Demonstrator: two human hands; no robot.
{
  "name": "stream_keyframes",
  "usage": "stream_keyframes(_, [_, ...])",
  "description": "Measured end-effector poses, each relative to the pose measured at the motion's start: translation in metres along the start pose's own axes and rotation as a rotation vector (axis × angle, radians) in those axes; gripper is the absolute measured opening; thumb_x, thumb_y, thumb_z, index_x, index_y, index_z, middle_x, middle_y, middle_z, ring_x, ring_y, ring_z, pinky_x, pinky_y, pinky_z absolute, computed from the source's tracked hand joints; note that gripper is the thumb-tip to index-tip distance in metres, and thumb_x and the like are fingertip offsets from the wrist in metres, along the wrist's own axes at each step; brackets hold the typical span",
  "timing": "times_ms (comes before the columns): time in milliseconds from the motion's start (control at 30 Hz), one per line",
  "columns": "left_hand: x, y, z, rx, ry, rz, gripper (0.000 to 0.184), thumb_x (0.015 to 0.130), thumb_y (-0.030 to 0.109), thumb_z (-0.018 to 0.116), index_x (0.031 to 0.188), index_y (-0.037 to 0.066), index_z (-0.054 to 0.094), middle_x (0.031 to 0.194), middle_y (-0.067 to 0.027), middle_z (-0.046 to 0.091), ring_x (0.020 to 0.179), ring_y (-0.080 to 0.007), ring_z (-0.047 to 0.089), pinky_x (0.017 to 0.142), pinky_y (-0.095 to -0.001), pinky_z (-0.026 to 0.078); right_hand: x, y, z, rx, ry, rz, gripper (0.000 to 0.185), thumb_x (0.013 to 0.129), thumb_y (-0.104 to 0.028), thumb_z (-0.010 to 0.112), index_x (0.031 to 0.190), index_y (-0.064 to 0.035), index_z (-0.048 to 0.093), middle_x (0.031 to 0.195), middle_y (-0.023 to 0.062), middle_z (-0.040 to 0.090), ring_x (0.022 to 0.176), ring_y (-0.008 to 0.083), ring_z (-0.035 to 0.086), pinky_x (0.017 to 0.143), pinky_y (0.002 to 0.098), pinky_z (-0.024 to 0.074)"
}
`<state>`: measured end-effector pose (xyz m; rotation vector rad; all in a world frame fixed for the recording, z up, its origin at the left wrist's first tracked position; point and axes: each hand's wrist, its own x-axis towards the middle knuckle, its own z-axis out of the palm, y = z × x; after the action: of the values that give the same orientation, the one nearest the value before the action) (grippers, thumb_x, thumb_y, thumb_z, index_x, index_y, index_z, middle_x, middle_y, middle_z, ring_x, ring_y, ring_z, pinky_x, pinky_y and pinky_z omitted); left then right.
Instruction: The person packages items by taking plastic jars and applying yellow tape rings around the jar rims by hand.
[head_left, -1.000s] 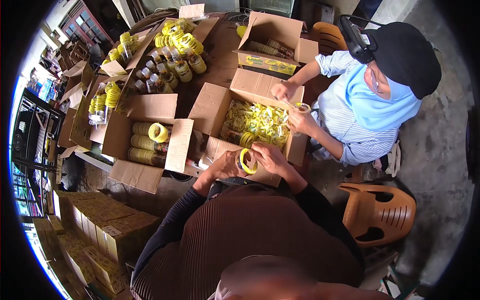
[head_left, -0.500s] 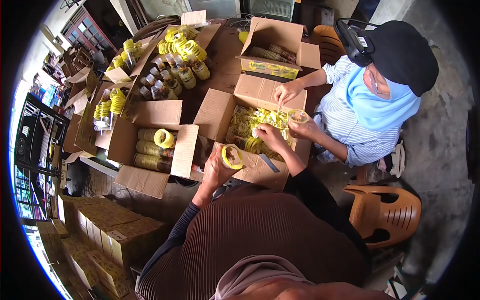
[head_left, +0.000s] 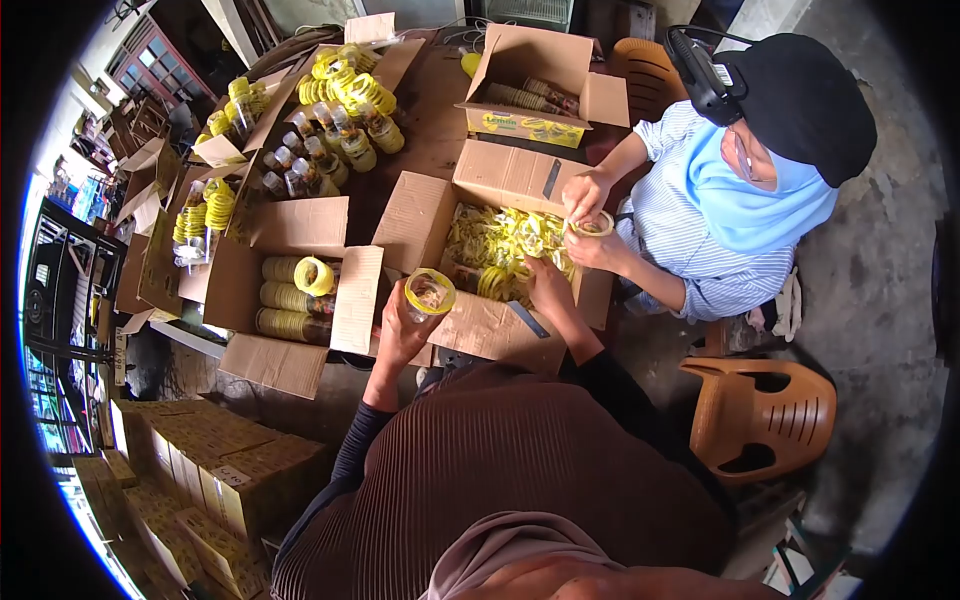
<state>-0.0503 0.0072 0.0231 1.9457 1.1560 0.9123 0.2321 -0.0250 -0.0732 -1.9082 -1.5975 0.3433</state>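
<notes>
Holding yellow-rimmed clear cup (head_left: 431,294) in my L hand (head_left: 399,330), fingers clamped round its side, near-left of open box (head_left: 482,332). Prob. light, thin, slick, crushable: grip sides gently. My R hand (head_left: 552,295) is at yellow packets (head_left: 513,230) inside; can't tell if pinching any.

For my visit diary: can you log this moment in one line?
Left hand: holding yellow-rimmed cup | Right hand: at small yellow items, contact unclear | Open carton: contains them | Co-worker: holding another cup

L hand (head_left: 400,332) upright w/ fingers curled, R hand (head_left: 549,294) stretched fwd w/ its back up.
</notes>
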Motion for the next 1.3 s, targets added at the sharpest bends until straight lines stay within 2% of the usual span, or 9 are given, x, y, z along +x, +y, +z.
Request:
stream_keyframes(167, [0.0, -0.015, -0.006, 0.009, 0.056, 0.007, 0.056, 0.072, 0.016, 0.083, 0.115, -0.004, 0.052, 0.103, -0.0194, 0.064, 0.097, -0.0315, 0.064, 0.084, -0.0385, 0.05, -0.031, 0.014, -0.006, 0.171, -0.203, 0.072, 0.026, 0.078, -0.019, 0.073, 0.098, -0.0038, 0.068, 0.093, 0.0176, 0.065, 0.086, 0.0345, 0.065, 0.072, 0.0414, 0.0516])
stream_keyframes(267, [0.003, -0.016, -0.016, -0.023, 0.068, -0.024, 0.053, 0.072, 0.015, 0.082, 0.113, -0.004, 0.054, 0.102, -0.0188, 0.064, 0.095, -0.0303, 0.064, 0.084, -0.0378, 0.05, -0.045, 0.012, -0.005, 0.123, -0.141, 0.011, 0.027, 0.074, -0.024, 0.078, 0.088, -0.0031, 0.069, 0.085, 0.0156, 0.067, 0.083, 0.0332, 0.065, 0.071, 0.0401, 0.0511])
stream_keyframes(367, [0.005, -0.023, -0.026, -0.065, 0.087, -0.047, 0.05, 0.073, 0.014, 0.081, 0.111, -0.004, 0.055, 0.1, -0.0182, 0.065, 0.093, -0.0294, 0.065, 0.082, -0.0371, 0.051, -0.046, 0.007, -0.006, 0.143, -0.232, 0.074, 0.018, 0.077, -0.016, 0.075, 0.086, -0.0015, 0.068, 0.084, 0.0143, 0.067, 0.08, 0.0269, 0.065, 0.07, 0.0378, 0.0501])
stream_keyframes(667, [0.002, -0.017, -0.061, 0.008, 0.063, 0.012, 0.053, 0.07, 0.015, 0.083, 0.113, -0.003, 0.055, 0.101, -0.0182, 0.066, 0.094, -0.03, 0.065, 0.084, -0.037, 0.051, -0.032, -0.02, 0.011, 0.179, -0.034, 0.094, 0.016, 0.078, -0.016, 0.075, 0.084, -0.0034, 0.067, 0.077, 0.0145, 0.063, 0.069, 0.0291, 0.063, 0.063, 0.0374, 0.0477])
stream_keyframes(867, [-0.001, -0.032, -0.091, -0.046, 0.003, -0.029, 0.055, 0.07, 0.014, 0.081, 0.116, -0.003, 0.055, 0.104, -0.0168, 0.065, 0.097, -0.0286, 0.065, 0.086, -0.0361, 0.05, -0.01, -0.084, 0.085, 0.191, -0.138, 0.004, 0.01, 0.081, -0.014, 0.068, 0.091, -0.0119, 0.066, 0.085, 0.0116, 0.067, 0.081, 0.0336, 0.064, 0.069, 0.0424, 0.0493])
stream_keyframes(1033, [0.004, -0.054, -0.111, 0.01, -0.093, 0.043, 0.066, 0.069, 0.019, 0.083, 0.121, -0.006, 0.05, 0.107, -0.02, 0.064, 0.098, -0.0331, 0.063, 0.088, -0.0388, 0.05, 0.001, -0.115, 0.117, 0.257, -0.132, -0.184, 0.02, 0.075, -0.006, 0.07, 0.09, -0.0024, 0.058, 0.086, 0.0147, 0.063, 0.075, 0.033, 0.063, 0.065, 0.0413, 0.0493])
stream_keyframes(1100, [0.012, -0.06, -0.11, 0.007, -0.13, 0.063, 0.07, 0.07, 0.019, 0.083, 0.124, -0.006, 0.047, 0.108, -0.0208, 0.064, 0.098, -0.0333, 0.063, 0.088, -0.039, 0.05, -0.002, -0.121, 0.113, 0.197, -0.094, -0.101, 0.023, 0.074, -0.006, 0.07, 0.093, -0.0026, 0.057, 0.09, 0.0148, 0.062, 0.076, 0.0328, 0.063, 0.065, 0.0414, 0.0495])
stream_keyframes(1200, [0.024, -0.077, -0.101, -0.031, -0.1, 0.174, 0.059, 0.07, 0.019, 0.085, 0.115, -0.002, 0.054, 0.104, -0.0138, 0.066, 0.098, -0.0235, 0.066, 0.087, -0.0352, 0.051, -0.003, -0.125, 0.101, 0.094, 0.005, -0.042, 0.028, 0.075, -0.007, 0.072, 0.098, -0.003, 0.057, 0.096, 0.0146, 0.06, 0.077, 0.0319, 0.064, 0.065, 0.0401, 0.0504])
stream_keyframes(1300, [0.039, -0.066, -0.089, -0.151, -0.252, 0.26, 0.09, 0.067, 0.015, 0.087, 0.134, -0.011, 0.032, 0.106, -0.0228, 0.064, 0.098, -0.0337, 0.065, 0.088, -0.0394, 0.05, -0.009, -0.126, 0.093, 0.134, 0.124, -0.015, 0.03, 0.077, -0.009, 0.073, 0.101, -0.0026, 0.057, 0.098, 0.0138, 0.059, 0.08, 0.03, 0.065, 0.066, 0.0375, 0.0515])
